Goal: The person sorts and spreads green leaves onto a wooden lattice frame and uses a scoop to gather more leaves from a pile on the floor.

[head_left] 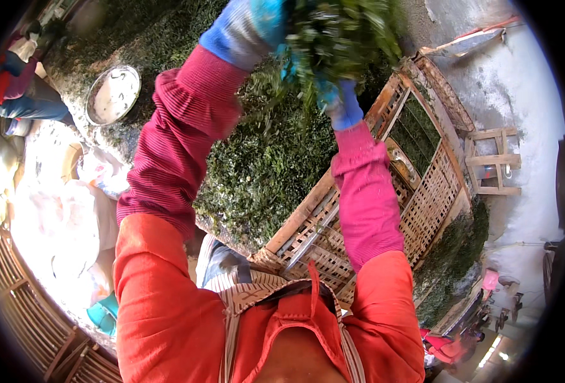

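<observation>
Up at the top of the view, both my arms reach out over a large heap of dark green leafy strands [269, 172]. Between my hands is a loose bunch of the same green leafy strands [340, 45], smeared by motion. My left hand [266, 25], in a blue and grey glove, closes on its left side. From below and to the right, my right hand [338, 102], in a blue glove, grips it, its fingers partly hidden by the hanging strands. White grains are scattered through the heap.
A wooden frame with woven lattice panels [432, 195] stands right of the heap. On the left are a round basin of white stuff [113, 96], white sacks [71, 223] and a slatted bamboo chair [20, 300]. Another person [27, 96] is at far left; a wooden stool [494, 161] stands right.
</observation>
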Motion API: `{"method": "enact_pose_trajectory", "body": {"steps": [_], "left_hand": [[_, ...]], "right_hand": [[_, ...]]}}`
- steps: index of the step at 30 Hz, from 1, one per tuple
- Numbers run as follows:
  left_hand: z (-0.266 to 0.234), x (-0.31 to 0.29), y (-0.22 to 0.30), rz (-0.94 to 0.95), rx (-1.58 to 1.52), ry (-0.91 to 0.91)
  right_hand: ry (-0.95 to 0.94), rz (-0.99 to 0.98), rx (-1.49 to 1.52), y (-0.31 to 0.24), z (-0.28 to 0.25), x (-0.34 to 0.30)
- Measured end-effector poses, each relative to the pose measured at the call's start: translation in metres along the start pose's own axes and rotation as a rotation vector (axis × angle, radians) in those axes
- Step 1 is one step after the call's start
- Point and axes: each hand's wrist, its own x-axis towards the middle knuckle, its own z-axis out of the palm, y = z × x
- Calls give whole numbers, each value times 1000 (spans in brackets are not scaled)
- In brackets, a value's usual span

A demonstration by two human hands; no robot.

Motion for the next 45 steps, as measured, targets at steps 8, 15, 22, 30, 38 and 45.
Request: {"method": "enact_pose_trajectory", "body": {"steps": [8,15,22,30,38,45], "left_hand": [[-82,-139,-43,-738,2026,172],[-25,-148,-138,-1138,1887,-189],[-100,-141,-163,-887,1218,483],[-56,-40,-37,-120,319,234],[-19,0,-14,359,1060,-305],[-79,-57,-23,-440,1470,517]], "right_hand": [[-261,52,68,-15,-52,39],[-430,-624,11,-176,-81,105],[60,-235,43,-138,-123,64],[161,173,792,37,-93,-47],[-723,302,1489,66,-47,6],[-69,130,137,-19,-1,29]]}}
